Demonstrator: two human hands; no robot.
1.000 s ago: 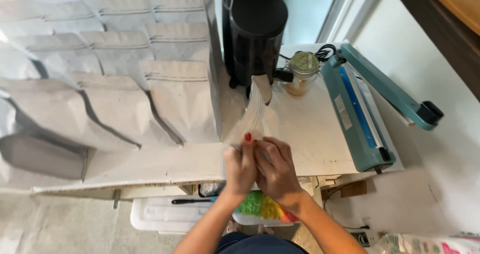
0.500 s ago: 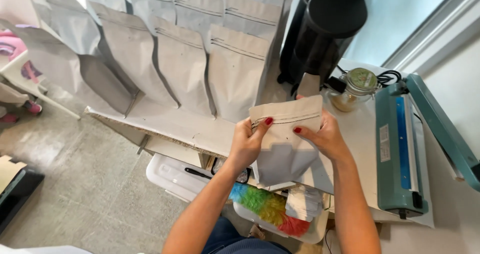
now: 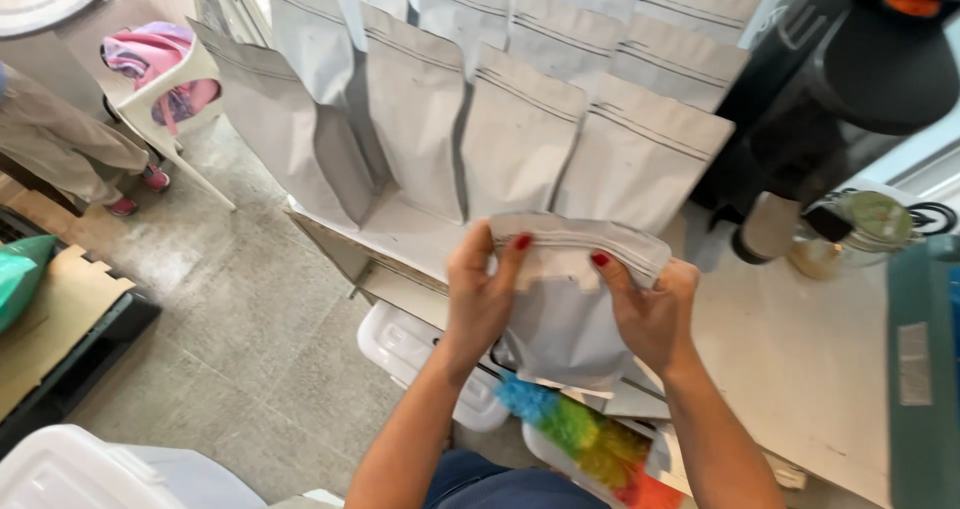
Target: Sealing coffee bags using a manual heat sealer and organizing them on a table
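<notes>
- Where half a second before held flat by its side edges, grey zip pouch (image 3: 575, 309) now gripped at the top seam, mouth bowed open, lifted above the counter (image 3: 800, 369) edge.
- Left hand (image 3: 482, 294): pinched on seam's left end.
- Right hand (image 3: 652, 309): pinched on right end.
- Filed behind: upright row of matching pouches (image 3: 520, 139).
</notes>
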